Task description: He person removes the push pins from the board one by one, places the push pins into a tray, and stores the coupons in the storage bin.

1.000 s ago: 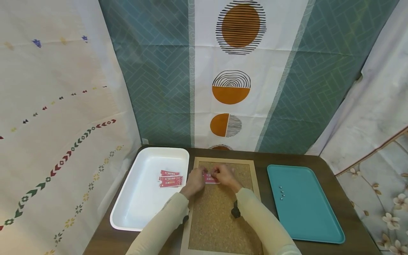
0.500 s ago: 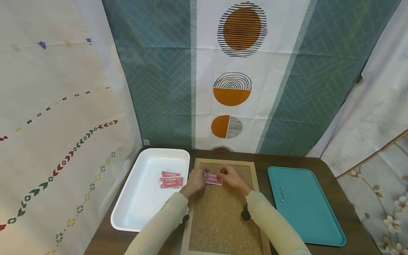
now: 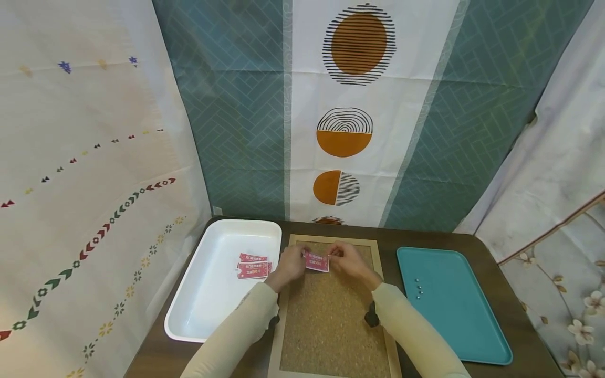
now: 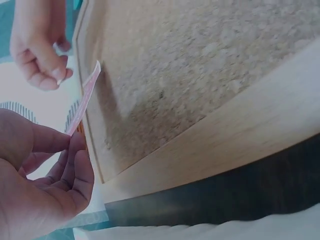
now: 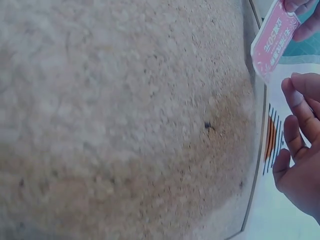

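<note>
My left hand [image 3: 292,264] pinches a red coupon [image 3: 316,261] by its left end, above the upper part of a framed corkboard [image 3: 333,315]. In the left wrist view the coupon [image 4: 86,100] stands edge-on, its free end pointing toward my right hand [image 4: 40,55]. That hand's thumb and index finger meet just off the coupon's right end, with a tiny pale tip showing between them; I cannot tell what it is. The right wrist view shows the coupon's printed face, with a gap between its near corner and my right fingertips [image 5: 295,92].
Left of the board, a white tray [image 3: 198,310] holds several red coupons [image 3: 254,270]. A teal tray [image 3: 465,315] on the right holds several small silvery pieces [image 3: 418,289]. Both trays and the board lie on a dark wooden table [image 3: 392,237], with curtains behind.
My right hand has moved slightly right, off the coupon's face, which now shows more fully. My left hand keeps its pinch on the coupon, and the view has shifted a little.
</note>
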`<state>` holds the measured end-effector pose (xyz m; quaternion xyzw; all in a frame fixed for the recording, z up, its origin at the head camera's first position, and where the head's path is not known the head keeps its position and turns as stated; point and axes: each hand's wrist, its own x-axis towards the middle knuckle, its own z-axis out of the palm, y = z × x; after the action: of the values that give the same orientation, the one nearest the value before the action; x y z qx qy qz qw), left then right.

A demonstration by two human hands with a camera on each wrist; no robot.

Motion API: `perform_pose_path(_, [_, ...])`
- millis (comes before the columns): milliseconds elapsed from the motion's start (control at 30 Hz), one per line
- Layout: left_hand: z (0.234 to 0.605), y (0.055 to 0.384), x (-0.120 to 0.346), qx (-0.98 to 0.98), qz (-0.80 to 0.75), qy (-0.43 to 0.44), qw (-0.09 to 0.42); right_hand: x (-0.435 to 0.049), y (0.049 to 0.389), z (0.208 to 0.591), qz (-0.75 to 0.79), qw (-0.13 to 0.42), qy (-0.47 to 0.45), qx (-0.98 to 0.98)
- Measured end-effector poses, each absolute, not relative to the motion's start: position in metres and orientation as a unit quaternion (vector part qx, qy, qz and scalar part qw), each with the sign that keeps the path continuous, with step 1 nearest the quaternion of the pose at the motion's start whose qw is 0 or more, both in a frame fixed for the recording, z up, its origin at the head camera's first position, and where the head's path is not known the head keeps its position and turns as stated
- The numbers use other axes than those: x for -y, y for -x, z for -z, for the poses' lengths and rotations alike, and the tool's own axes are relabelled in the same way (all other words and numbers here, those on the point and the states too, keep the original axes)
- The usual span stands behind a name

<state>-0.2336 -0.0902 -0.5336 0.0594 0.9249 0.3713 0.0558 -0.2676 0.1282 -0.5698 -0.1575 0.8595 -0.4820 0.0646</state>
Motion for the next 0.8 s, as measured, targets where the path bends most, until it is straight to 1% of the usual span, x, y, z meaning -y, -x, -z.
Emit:
perform_pose_path(200, [0.525,0.236,0.096,-0.924,-0.376,-0.046,0.053,-0.137,0.264,0.568,0.46,0.064,0.15,-0.873])
perform_pose_path(367, [0.52,0.239,0.101,-0.925,-0.374,-0.062,0.026,-0.145,0.264,0.568,0.465,0.056,0.163,-0.868])
perform_pose_path(467, [0.518,0.24,0.105,-0.922,-0.381,-0.067,0.021,-0.15,0.264,0.568,0.47,0.051,0.166,-0.865])
perform_pose_path(800, [0.51,0.241,0.121,-0.917,-0.389,-0.085,-0.014,-0.166,0.257,0.565,0.445,0.041,0.14,-0.884])
